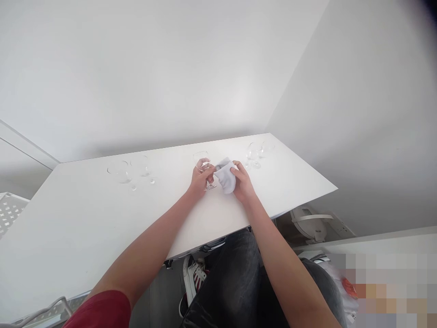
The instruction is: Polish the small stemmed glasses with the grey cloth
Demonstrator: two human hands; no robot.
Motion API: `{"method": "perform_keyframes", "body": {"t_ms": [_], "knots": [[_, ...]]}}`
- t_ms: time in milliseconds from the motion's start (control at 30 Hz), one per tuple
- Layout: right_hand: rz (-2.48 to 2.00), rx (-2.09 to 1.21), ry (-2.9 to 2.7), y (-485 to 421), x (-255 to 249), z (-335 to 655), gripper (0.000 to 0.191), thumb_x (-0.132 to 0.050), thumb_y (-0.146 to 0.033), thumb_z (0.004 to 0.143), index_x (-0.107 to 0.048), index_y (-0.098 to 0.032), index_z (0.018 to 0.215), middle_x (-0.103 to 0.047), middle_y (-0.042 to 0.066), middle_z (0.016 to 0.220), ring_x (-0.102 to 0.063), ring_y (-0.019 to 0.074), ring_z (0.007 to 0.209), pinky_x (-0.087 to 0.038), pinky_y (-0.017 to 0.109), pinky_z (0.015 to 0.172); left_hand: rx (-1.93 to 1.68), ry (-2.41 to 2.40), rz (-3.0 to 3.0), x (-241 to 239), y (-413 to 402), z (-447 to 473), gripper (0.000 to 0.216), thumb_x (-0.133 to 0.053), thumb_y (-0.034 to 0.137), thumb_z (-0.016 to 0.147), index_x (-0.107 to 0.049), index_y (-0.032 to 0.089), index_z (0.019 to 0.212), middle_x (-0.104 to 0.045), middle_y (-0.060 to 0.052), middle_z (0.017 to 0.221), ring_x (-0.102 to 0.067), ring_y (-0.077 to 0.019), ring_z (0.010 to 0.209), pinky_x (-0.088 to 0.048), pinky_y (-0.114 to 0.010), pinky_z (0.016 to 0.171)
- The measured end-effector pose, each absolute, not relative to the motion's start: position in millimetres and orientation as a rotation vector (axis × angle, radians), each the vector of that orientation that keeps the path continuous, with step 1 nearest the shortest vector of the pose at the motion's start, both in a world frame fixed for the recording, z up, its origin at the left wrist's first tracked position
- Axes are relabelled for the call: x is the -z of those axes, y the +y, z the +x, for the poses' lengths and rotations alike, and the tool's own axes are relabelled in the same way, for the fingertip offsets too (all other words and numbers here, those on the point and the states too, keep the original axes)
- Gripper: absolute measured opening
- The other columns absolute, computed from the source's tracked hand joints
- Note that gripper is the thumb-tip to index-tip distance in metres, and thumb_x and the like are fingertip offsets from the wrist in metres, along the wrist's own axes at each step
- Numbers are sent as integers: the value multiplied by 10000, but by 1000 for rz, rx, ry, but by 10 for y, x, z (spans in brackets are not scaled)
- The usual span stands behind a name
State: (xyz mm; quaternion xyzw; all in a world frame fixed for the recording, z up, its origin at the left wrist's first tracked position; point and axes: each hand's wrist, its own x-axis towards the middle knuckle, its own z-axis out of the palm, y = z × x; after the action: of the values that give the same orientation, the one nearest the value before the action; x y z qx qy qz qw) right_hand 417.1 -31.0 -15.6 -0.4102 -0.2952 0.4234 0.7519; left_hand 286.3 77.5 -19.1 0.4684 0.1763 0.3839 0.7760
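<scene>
My left hand (202, 176) is closed round a clear stemmed glass (200, 157), held upright over the white table (177, 214). The glass's foot shows just below my fingers. In my right hand (241, 180) is a pale grey-white cloth (225, 176), pinched between thumb and fingers and hanging in folds. The cloth's edge meets my left fingertips, beside the glass. Some of the fingers of both hands are hidden behind the glass and the cloth.
Two clear stemmed glasses, one of them this glass (119, 175), stand at the left. More glasses (253, 152) are at the right rear. White walls (170, 68) border the table behind and to the right. A white appliance (310, 225) sits low at the right.
</scene>
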Motion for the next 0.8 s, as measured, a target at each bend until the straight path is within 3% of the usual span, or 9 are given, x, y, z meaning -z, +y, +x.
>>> {"method": "perform_keyframes", "body": {"t_ms": [100,200,267,367,500,567,667,800], "knots": [[-931,-900,-656,-302,168,4181,446,-864,-374,737,-610,-279,1092,-662,-8,923,-600,185,828,-477,305,736,-859,370,970,176,791,2850,421,-846,265,716,-568,228,1031,-549,80,697,-414,-40,473,-369,-212,474],[-1119,-729,-737,-316,220,4198,294,-831,-422,775,-613,-248,868,-595,-16,796,-552,176,778,-461,307,724,-889,401,928,164,815,2839,416,-842,276,723,-559,228,1025,-500,95,620,-409,-54,467,-372,-217,480],[-1312,-472,-833,-376,231,4213,340,-827,-447,777,-573,-232,707,-616,18,853,-553,200,855,-469,331,766,-893,417,901,158,830,2836,410,-835,291,734,-543,232,1016,-464,104,577,-410,-61,467,-364,-214,480],[-1473,-234,-971,-556,167,4249,359,-848,-423,761,-580,-222,633,-669,61,985,-564,243,981,-478,361,826,-893,412,894,168,841,2843,415,-837,281,737,-533,230,1014,-444,106,572,-415,-61,483,-357,-201,480],[-1340,-556,-681,-837,-21,4317,290,-796,-438,820,-648,-209,721,-607,9,713,-561,189,716,-477,322,641,-800,441,1015,214,817,2866,427,-843,392,770,-551,209,1023,-605,55,743,-456,-41,484,-462,-224,533],[-1186,-624,-402,-935,-97,4335,249,-797,-426,803,-708,-196,840,-680,25,822,-618,198,765,-518,314,638,-640,418,1132,228,779,2865,462,-819,512,790,-560,192,1000,-630,28,767,-488,-52,469,-471,-245,520],[-1069,-582,-153,-1003,-132,4301,264,-802,-354,773,-752,-186,971,-737,42,1026,-680,216,913,-573,308,706,-391,289,1252,208,704,2840,495,-794,572,814,-568,176,1009,-505,70,633,-442,-59,434,-402,-234,477],[-1032,-656,-214,-984,-83,4164,206,-810,-327,757,-747,-190,896,-732,28,920,-688,205,859,-569,300,693,-221,105,1164,158,639,2815,496,-803,516,833,-592,168,1117,-532,38,743,-483,-66,531,-434,-245,550]]}}
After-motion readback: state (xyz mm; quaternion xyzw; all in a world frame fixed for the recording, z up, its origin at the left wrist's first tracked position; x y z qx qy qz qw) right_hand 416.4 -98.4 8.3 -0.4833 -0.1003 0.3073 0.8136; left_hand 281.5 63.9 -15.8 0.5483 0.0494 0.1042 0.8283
